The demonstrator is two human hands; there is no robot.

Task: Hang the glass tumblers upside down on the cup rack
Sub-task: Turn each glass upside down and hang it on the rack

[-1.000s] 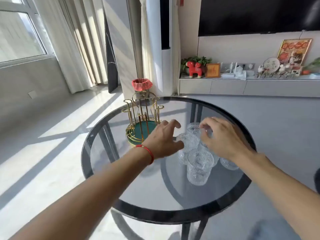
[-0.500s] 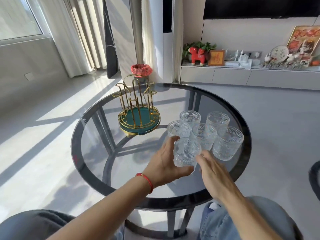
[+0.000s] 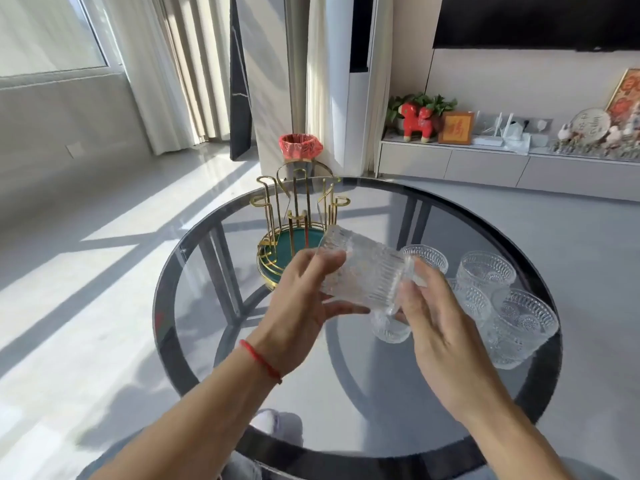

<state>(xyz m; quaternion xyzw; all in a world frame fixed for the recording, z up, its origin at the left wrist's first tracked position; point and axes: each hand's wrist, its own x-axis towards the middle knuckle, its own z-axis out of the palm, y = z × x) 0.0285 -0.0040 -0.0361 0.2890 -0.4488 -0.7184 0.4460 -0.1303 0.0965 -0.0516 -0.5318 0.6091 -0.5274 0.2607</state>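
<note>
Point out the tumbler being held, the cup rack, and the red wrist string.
Held tumbler [image 3: 363, 275], head view: middle of its ribbed side wall.
Cup rack [image 3: 298, 206], head view: an upright gold post.
Red wrist string [image 3: 260, 359], head view: the strand across the left wrist.

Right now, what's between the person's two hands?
In the head view, one ribbed glass tumbler, tipped sideways, held between the left hand and right hand.

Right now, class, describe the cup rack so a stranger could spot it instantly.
Find the round dark glass table. On its far left part stands the gold wire cup rack with a teal base. It alone is metal, with upright hooked prongs; its neighbours are clear glass tumblers.
</note>
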